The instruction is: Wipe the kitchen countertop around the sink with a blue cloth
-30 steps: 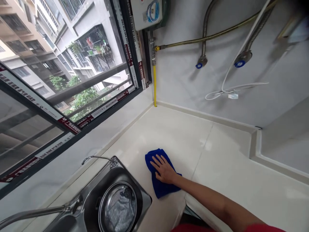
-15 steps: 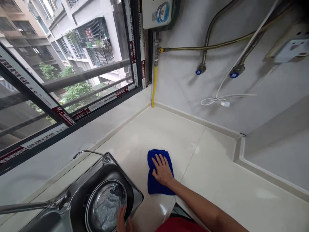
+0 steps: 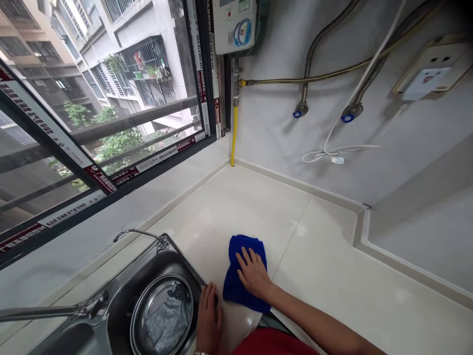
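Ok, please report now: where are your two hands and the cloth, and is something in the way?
Right hand flat on blue cloth on counter. Left hand at steel sink edge, close to cloth.

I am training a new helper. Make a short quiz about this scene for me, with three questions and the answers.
1. Which hand lies flat on the blue cloth?
2. True or false: a round metal strainer sits in the steel sink.
3. Fill in the word: the lower pipe beside the window is ____.

Key: 1. the right hand; 2. true; 3. yellow.
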The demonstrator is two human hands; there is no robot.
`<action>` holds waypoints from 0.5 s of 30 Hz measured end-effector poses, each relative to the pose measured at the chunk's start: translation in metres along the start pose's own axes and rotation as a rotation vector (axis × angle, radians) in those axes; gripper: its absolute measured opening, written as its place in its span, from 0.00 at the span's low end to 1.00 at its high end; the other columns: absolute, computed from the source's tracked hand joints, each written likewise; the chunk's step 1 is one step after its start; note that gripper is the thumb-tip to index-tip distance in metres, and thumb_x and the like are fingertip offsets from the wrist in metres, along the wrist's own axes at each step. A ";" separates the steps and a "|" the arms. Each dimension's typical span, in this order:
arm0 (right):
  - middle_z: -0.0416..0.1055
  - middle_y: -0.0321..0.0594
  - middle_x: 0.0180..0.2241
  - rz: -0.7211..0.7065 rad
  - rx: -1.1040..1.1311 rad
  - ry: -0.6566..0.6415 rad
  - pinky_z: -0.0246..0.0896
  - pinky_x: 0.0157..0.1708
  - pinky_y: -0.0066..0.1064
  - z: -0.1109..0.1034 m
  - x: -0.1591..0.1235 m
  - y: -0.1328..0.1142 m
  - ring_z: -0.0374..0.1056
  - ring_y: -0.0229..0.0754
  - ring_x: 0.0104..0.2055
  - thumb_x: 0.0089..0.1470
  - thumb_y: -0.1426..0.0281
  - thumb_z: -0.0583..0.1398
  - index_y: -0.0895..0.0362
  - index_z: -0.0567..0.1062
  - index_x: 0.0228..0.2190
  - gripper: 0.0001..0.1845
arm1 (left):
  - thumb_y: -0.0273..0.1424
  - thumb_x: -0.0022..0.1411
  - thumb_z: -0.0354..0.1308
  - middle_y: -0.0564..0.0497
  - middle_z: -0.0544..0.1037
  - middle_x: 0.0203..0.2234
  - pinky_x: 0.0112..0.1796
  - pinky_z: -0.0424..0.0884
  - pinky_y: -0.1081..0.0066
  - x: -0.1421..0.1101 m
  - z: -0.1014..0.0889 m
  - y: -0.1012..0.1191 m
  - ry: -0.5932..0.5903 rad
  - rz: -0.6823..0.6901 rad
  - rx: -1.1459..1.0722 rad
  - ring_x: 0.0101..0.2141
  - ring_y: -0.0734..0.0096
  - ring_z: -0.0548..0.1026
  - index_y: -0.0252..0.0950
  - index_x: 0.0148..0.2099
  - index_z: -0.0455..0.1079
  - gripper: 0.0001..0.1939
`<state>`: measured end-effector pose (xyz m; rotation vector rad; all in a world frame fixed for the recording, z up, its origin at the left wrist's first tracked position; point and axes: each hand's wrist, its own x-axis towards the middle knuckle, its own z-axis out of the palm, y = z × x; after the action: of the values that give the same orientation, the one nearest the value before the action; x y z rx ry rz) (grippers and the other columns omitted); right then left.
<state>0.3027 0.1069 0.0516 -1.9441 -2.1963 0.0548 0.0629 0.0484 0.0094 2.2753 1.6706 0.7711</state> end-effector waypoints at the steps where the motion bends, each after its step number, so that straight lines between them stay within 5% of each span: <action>1: 0.49 0.52 0.70 -0.018 0.002 0.011 0.48 0.65 0.57 0.001 -0.002 -0.003 0.48 0.63 0.70 0.62 0.62 0.52 0.54 0.58 0.66 0.33 | 0.28 0.69 0.47 0.38 0.67 0.64 0.60 0.71 0.48 0.000 0.001 0.001 -0.003 -0.011 -0.008 0.66 0.55 0.61 0.37 0.67 0.59 0.26; 8: 0.45 0.42 0.72 -0.098 0.070 0.048 0.47 0.67 0.53 -0.012 -0.021 0.023 0.44 0.55 0.72 0.60 0.67 0.53 0.48 0.54 0.67 0.36 | 0.30 0.69 0.46 0.37 0.63 0.66 0.61 0.69 0.48 -0.015 -0.016 0.015 -0.053 -0.078 -0.026 0.67 0.55 0.60 0.37 0.66 0.60 0.25; 15: 0.48 0.37 0.71 -0.276 0.103 -0.040 0.51 0.65 0.52 -0.028 -0.061 0.076 0.47 0.52 0.71 0.60 0.65 0.53 0.43 0.51 0.68 0.37 | 0.29 0.68 0.47 0.37 0.68 0.63 0.59 0.72 0.46 -0.067 -0.034 -0.006 0.092 -0.167 0.069 0.63 0.54 0.66 0.36 0.66 0.60 0.25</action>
<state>0.3888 0.0538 0.0581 -1.5851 -2.4136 0.1615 0.0256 -0.0161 0.0158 2.1394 1.9276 0.8021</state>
